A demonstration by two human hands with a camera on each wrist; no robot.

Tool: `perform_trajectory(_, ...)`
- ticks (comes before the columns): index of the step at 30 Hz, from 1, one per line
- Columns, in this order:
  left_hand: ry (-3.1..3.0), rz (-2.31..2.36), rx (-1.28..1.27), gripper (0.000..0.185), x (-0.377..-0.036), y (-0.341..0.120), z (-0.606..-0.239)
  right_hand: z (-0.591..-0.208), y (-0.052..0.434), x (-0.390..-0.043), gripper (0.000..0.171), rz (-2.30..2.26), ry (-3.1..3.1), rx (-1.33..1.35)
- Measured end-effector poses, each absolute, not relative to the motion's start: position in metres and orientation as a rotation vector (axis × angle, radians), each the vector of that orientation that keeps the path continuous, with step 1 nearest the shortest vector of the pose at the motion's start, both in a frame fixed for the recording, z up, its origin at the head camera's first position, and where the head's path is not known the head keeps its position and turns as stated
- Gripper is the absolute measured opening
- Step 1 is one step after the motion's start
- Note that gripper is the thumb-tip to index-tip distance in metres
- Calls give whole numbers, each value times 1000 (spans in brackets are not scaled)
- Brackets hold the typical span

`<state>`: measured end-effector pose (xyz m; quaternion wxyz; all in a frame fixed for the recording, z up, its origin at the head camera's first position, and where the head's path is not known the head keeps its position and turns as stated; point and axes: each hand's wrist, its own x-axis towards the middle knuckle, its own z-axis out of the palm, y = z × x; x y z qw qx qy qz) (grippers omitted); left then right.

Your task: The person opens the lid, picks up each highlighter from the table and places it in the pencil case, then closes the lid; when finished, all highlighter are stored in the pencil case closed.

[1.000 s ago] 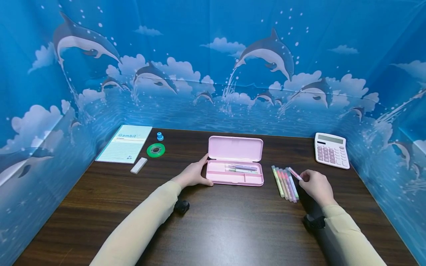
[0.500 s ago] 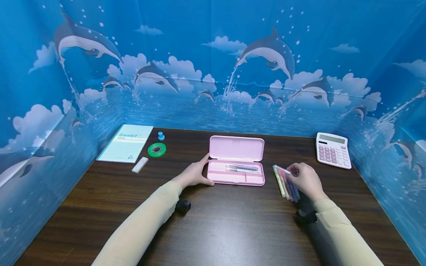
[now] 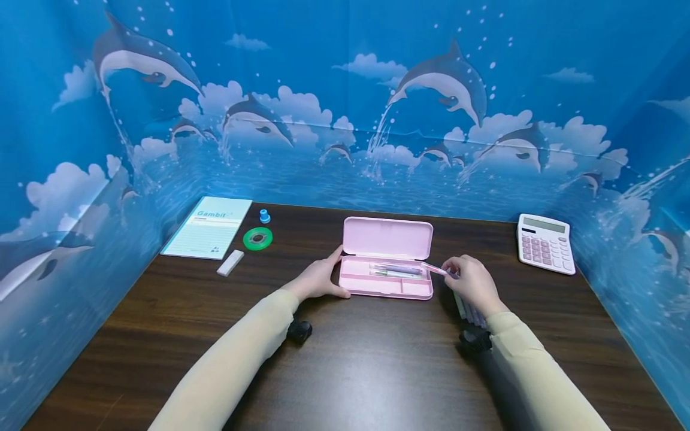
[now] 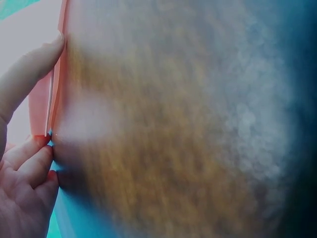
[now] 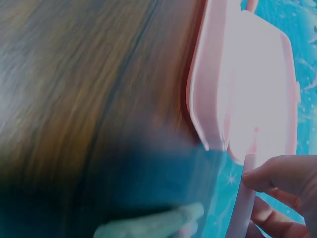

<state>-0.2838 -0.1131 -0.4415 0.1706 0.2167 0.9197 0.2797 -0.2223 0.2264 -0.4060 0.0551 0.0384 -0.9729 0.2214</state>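
A pink pencil case (image 3: pixel 377 288) lies with its lid (image 3: pixel 388 237) raised; several slim pens (image 3: pixel 396 272) rest in its back compartment. My left hand (image 3: pixel 319 278) holds the case's left end, thumb at the front corner and fingers toward the back. In the left wrist view, the thumb and fingertips touch the pink edge. My right hand (image 3: pixel 474 284) pinches a pink-and-white pen (image 3: pixel 434 269) between thumb and fingers, its far end over the case's right edge. Under that hand, a row of pastel markers (image 3: pixel 468 310) on the table is partly hidden.
At the back left are a notepad (image 3: pixel 209 227), a green tape roll (image 3: pixel 257 238), a small blue piece (image 3: pixel 265 216) and a white eraser-like block (image 3: pixel 230 263). A calculator (image 3: pixel 545 244) stands at the right edge. A dolphin-print curtain (image 3: pixel 345 108) encloses the table.
My right hand has carried the pen left from above the markers to the case's right side. The left hand keeps its place on the case. The head view has shifted slightly.
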Motion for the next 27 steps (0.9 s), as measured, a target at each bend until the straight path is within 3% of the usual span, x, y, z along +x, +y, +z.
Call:
perform_trajectory(17, 2609, 797, 597, 120, -283, -113, -442, -418, 180, -242, 8, 689, -2890, 353)
perform_trajectory(27, 2611, 791, 588, 118, -282, -113, -438, -417, 163, -249, 9, 681, -2992, 359)
